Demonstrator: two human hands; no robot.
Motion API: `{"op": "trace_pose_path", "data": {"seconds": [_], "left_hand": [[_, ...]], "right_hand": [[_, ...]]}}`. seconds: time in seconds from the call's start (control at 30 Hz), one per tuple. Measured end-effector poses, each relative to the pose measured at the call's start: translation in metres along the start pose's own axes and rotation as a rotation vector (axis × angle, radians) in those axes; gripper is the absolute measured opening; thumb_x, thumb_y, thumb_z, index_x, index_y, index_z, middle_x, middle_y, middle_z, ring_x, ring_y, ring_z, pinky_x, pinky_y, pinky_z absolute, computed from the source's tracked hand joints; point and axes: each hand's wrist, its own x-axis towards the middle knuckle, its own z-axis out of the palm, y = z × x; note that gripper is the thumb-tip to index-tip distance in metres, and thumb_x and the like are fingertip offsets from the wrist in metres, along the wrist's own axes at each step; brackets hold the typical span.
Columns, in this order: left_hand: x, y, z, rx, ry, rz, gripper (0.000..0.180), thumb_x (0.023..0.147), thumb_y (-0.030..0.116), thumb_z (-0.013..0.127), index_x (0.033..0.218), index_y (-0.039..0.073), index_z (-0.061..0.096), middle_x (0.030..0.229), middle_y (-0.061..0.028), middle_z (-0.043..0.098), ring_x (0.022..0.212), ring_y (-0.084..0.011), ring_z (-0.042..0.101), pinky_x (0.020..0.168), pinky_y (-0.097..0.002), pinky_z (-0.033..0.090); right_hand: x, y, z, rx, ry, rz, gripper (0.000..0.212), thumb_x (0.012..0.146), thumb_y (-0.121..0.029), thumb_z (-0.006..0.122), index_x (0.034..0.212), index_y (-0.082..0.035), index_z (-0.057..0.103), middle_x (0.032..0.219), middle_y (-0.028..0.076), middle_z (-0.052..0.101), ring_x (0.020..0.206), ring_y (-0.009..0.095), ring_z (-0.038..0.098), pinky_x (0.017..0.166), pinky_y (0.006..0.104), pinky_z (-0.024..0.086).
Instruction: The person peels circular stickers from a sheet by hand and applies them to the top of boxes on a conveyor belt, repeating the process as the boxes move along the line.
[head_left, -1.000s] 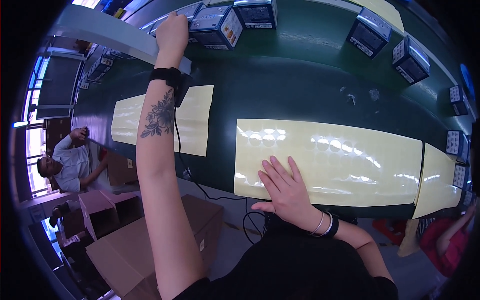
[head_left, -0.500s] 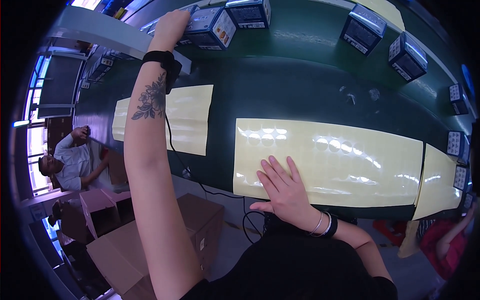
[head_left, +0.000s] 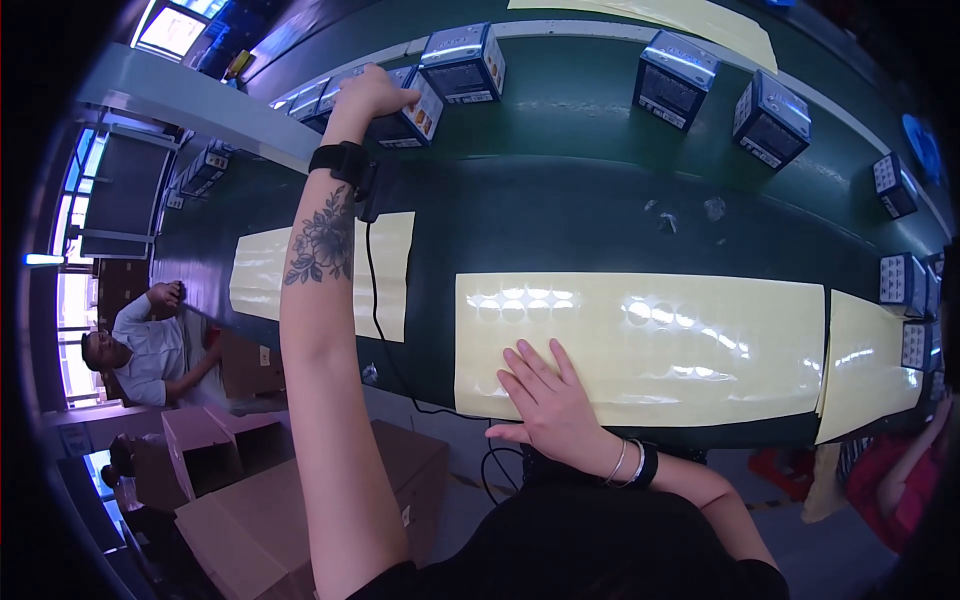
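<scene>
My left hand point(head_left: 372, 95) is stretched out to the far left, over a blue-and-silver box point(head_left: 408, 118) in a row along the conveyor. Its thumb side points right across the box top; the other fingers are bent and mostly hidden, so a grip cannot be made out. My right hand point(head_left: 545, 405) lies flat with fingers spread on a pale yellow sheet point(head_left: 720, 375) that carries rows of clear round stickers. That hand holds nothing.
More boxes point(head_left: 463, 65) stand along the green conveyor point(head_left: 570, 75). Another yellow sheet point(head_left: 270, 270) lies to the left, with a black cable point(head_left: 376, 300) nearby. A grey post point(head_left: 200, 105) rises at left. Cardboard boxes point(head_left: 245, 510) and a seated person point(head_left: 150, 345) are beyond the table.
My left hand has shifted right along the row, from beside the box to over it. My right hand stays flat on the sheet. The whole view has tilted slightly, lowering the scene.
</scene>
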Motion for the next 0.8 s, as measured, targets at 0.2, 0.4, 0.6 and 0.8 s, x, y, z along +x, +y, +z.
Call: {"op": "trace_pose_path", "data": {"seconds": [0.2,0.4,0.6,0.8], "left_hand": [[0.006,0.027,-0.012,-0.096,0.127,-0.208,0.087,0.071,0.053,0.071,0.139,0.003,0.049,0.13,-0.0276,0.058,0.124,-0.046,0.052,0.102,-0.0499,0.044],[0.039,0.029,-0.006,-0.169,0.088,-0.174,0.082,0.08,0.061,0.059,0.14,0.006,0.049,0.138,-0.0284,0.05,0.136,-0.0464,0.038,0.108,-0.0547,0.033],[0.084,0.012,0.028,-0.224,-0.006,-0.1,0.085,0.086,0.071,0.042,0.146,0.012,0.044,0.142,-0.0261,0.049,0.136,-0.046,0.04,0.114,-0.0545,0.025],[0.088,0.025,0.043,-0.356,0.037,0.002,0.089,0.085,0.075,0.04,0.147,0.011,0.043,0.142,-0.0229,0.05,0.135,-0.045,0.041,0.115,-0.0501,0.026]], "right_hand": [[-0.007,0.004,0.0,0.008,0.006,-0.005,0.071,0.081,-0.062,0.062,0.113,0.001,0.064,0.129,0.019,0.058,0.132,0.033,0.048,0.112,0.0561,0.029],[-0.009,0.004,0.0,0.046,0.016,-0.02,0.068,0.082,-0.06,0.063,0.11,0.001,0.065,0.128,0.018,0.059,0.131,0.033,0.048,0.112,0.0559,0.029],[-0.012,0.007,-0.006,0.061,0.028,-0.019,0.063,0.083,-0.058,0.063,0.108,0.001,0.066,0.128,0.017,0.059,0.131,0.032,0.048,0.113,0.0547,0.029],[-0.022,0.013,-0.009,0.052,0.048,0.029,0.046,0.088,-0.042,0.066,0.109,-0.001,0.065,0.128,0.014,0.059,0.132,0.029,0.047,0.113,0.0518,0.031]]}}
